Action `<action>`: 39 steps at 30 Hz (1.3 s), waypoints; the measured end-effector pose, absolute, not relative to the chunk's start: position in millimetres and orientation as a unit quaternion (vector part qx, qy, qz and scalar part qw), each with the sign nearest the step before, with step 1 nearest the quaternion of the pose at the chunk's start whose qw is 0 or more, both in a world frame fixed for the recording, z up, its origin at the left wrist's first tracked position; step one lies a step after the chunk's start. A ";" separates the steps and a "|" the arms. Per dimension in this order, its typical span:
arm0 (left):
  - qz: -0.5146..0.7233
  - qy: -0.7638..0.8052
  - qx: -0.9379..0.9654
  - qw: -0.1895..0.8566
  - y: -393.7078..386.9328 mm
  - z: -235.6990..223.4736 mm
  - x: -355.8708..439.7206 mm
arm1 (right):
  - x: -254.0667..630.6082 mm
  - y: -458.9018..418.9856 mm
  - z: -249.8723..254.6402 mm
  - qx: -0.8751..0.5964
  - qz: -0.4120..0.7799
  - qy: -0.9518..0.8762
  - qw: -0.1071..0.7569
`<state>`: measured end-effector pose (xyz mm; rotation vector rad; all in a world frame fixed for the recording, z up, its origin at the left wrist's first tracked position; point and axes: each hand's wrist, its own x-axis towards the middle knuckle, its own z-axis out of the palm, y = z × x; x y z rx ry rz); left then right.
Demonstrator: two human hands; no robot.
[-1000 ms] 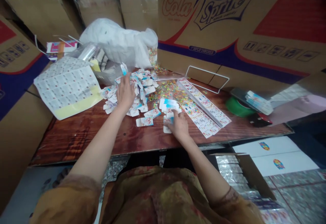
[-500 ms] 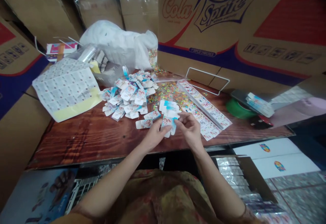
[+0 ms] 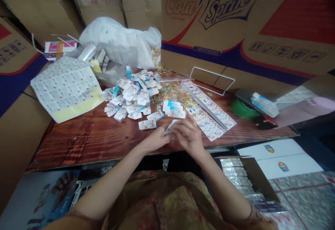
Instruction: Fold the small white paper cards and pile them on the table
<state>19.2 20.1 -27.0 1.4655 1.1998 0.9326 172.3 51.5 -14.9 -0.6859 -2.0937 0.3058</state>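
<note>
Between my two hands, near the table's front edge, is a small printed paper box (image 3: 171,125), mostly covered by my fingers. My left hand (image 3: 157,138) grips its left side. My right hand (image 3: 187,134) closes on it from the right, fingers curled over the top. Just beyond lie several flat white and blue box blanks (image 3: 173,108). Left of these, two small boxes (image 3: 147,124) rest on the wood. A large heap of similar little boxes (image 3: 134,96) with red hand prints sits farther left. Colourful small candies (image 3: 169,92) lie behind the blanks.
Printed sticker strips (image 3: 206,109) lie at the right beside a white wire frame (image 3: 211,80). A green tape roll (image 3: 244,108) and a pink bottle (image 3: 303,111) stand farther right. A white plastic bag (image 3: 117,41) and a printed sheet (image 3: 66,90) are at the left. A big carton (image 3: 235,35) walls the back.
Both hands have drawn together and slightly toward me with the small box. My right fingers now curl over it, and the flat blanks behind show apart from it.
</note>
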 end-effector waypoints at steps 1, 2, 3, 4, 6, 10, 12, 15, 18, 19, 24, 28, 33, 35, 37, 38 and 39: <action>0.365 0.479 0.593 0.535 20.4 -26.1 18.7 | 173.1 48.9 -12.5 -0.264 0.136 -0.853 0.430; 0.340 0.469 0.581 0.572 20.5 -25.8 18.6 | 173.9 46.4 -10.0 -0.259 0.148 -0.858 0.419; 0.318 0.468 0.570 0.596 20.5 -26.2 19.0 | 174.6 44.2 -7.6 -0.260 0.161 -0.861 0.407; 0.304 0.478 0.563 0.602 20.4 -27.3 19.8 | 175.3 42.4 -5.5 -0.265 0.176 -0.862 0.394; 0.309 0.515 0.565 0.566 20.0 -30.4 22.6 | 176.6 39.8 -2.5 -0.278 0.209 -0.864 0.363; 0.386 0.534 0.554 0.509 18.4 -31.4 29.6 | 179.3 36.6 0.2 -0.290 0.286 -0.832 0.376; 0.424 0.499 0.523 0.546 16.8 -27.4 31.6 | 180.6 35.8 1.2 -0.316 0.350 -0.759 0.448; 0.421 0.465 0.500 0.597 13.3 -20.0 31.4 | 181.2 37.7 2.7 -0.356 0.516 -0.615 0.478; 0.371 0.488 0.527 0.589 9.8 -16.8 30.4 | 179.4 42.5 2.4 -0.343 0.706 -0.495 0.373; 0.364 0.502 0.541 0.568 8.9 -17.0 30.6 | 178.3 44.2 1.5 -0.338 0.741 -0.465 0.347; 0.483 0.548 0.537 0.423 5.6 -22.5 36.7 | 172.6 50.2 -10.1 -0.360 0.748 -0.409 0.380; 0.545 0.508 0.532 0.403 3.1 -24.4 35.9 | 170.8 48.9 -20.2 -0.388 0.677 -0.446 0.438; 0.501 0.527 0.602 0.331 1.7 -17.1 28.3 | 175.2 34.7 -15.9 -0.360 0.467 -0.635 0.499; 0.503 0.531 0.601 0.321 1.3 -15.0 28.4 | 177.4 29.2 -11.2 -0.337 0.416 -0.685 0.495; 0.508 0.557 0.580 0.310 0.6 -15.4 30.2 | 178.4 26.3 -8.3 -0.328 0.408 -0.698 0.489; 0.507 0.572 0.570 0.303 0.1 -16.3 31.3 | 178.5 26.1 -7.9 -0.330 0.418 -0.693 0.486; 0.503 0.584 0.565 0.294 -0.4 -17.4 32.4 | 178.4 26.5 -8.1 -0.336 0.435 -0.681 0.484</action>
